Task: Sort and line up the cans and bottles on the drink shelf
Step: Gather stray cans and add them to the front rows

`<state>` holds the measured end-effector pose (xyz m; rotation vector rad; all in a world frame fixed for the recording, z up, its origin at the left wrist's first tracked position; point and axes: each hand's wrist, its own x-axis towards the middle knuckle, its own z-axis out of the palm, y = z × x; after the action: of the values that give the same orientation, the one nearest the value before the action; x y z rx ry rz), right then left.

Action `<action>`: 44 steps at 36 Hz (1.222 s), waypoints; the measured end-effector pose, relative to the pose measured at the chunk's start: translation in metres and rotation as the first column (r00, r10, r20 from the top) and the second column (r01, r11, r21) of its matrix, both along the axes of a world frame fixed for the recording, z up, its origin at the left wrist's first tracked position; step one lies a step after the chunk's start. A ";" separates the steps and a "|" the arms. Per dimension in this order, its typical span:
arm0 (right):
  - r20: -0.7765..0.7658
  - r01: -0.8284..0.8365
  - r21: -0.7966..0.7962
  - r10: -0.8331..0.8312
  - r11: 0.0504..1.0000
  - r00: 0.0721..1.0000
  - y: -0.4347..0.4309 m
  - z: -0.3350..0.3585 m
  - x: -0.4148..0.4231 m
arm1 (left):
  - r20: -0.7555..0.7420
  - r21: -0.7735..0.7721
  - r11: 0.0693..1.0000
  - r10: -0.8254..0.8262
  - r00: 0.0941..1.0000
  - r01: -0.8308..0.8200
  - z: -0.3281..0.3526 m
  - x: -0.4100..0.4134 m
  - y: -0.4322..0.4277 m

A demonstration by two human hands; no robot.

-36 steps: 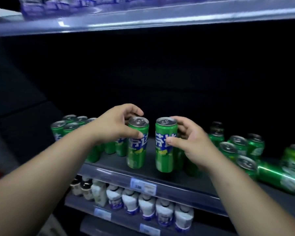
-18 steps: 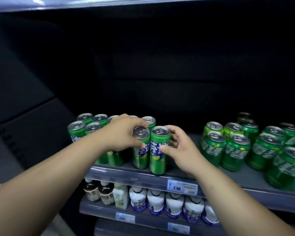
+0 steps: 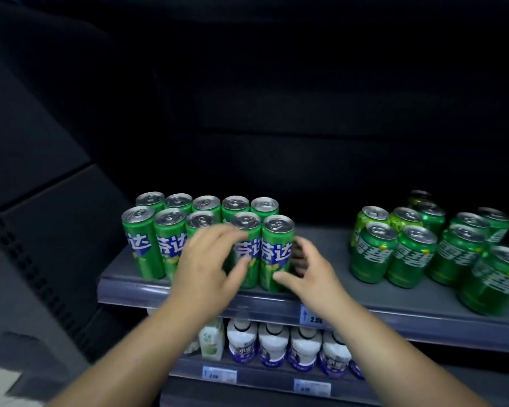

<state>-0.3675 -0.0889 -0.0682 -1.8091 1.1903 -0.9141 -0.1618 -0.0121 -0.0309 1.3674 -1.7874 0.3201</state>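
Observation:
Several tall slim green cans (image 3: 171,245) stand in two tidy rows at the left of the grey shelf (image 3: 394,309). My left hand (image 3: 209,268) hovers in front of the front row with fingers spread, covering part of the third can. My right hand (image 3: 309,271) is open beside the rightmost front can (image 3: 276,254), its thumb close to or touching the can's base. Neither hand grips a can. A looser group of short stout green cans (image 3: 409,254) stands at the right of the same shelf.
A gap of bare shelf separates the two can groups. A price tag (image 3: 315,317) sits on the shelf's front rail. Below, a lower shelf holds white bottles with purple labels (image 3: 272,345) and a pale green carton (image 3: 210,342). The shelf back is dark.
Both hands have let go of the two front cans, which now stand in line with the front row. The hands opened and drew back; the view shifted left and down.

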 end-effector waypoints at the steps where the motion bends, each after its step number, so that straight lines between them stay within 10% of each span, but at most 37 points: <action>1: -0.063 0.044 -0.021 -0.045 0.999 0.997 0.001 -0.005 0.000 | -0.118 0.052 0.999 0.002 0.993 0.004 -0.013 -0.005 0.009; 4: -0.134 0.112 -0.065 -0.120 0.992 0.984 0.006 -0.013 0.003 | -0.420 0.307 0.951 0.120 0.900 0.017 -0.048 -0.015 0.021; 9: -0.154 0.127 -0.092 -0.140 0.988 0.978 0.006 -0.013 0.008 | -0.366 0.557 0.826 0.331 0.870 -0.080 -0.075 -0.014 0.010; 19: -0.169 0.089 -0.056 -0.097 0.994 0.981 0.004 -0.005 0.012 | -0.197 0.514 0.829 0.365 0.910 -0.221 -0.075 -0.004 0.006; 30: -0.188 0.066 -0.081 -0.080 0.995 0.979 0.012 -0.008 0.027 | -0.400 0.461 0.864 0.407 0.821 -0.203 -0.071 0.015 0.012; 44: -0.197 0.059 -0.106 -0.079 0.993 0.977 0.010 -0.013 0.029 | 0.226 0.208 0.947 0.199 0.954 -0.247 -0.091 0.004 0.011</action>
<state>-0.3385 -0.0789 -0.0810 -1.9886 1.3620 -0.8582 -0.1577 -0.0016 -0.1216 1.7673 -1.8833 0.3912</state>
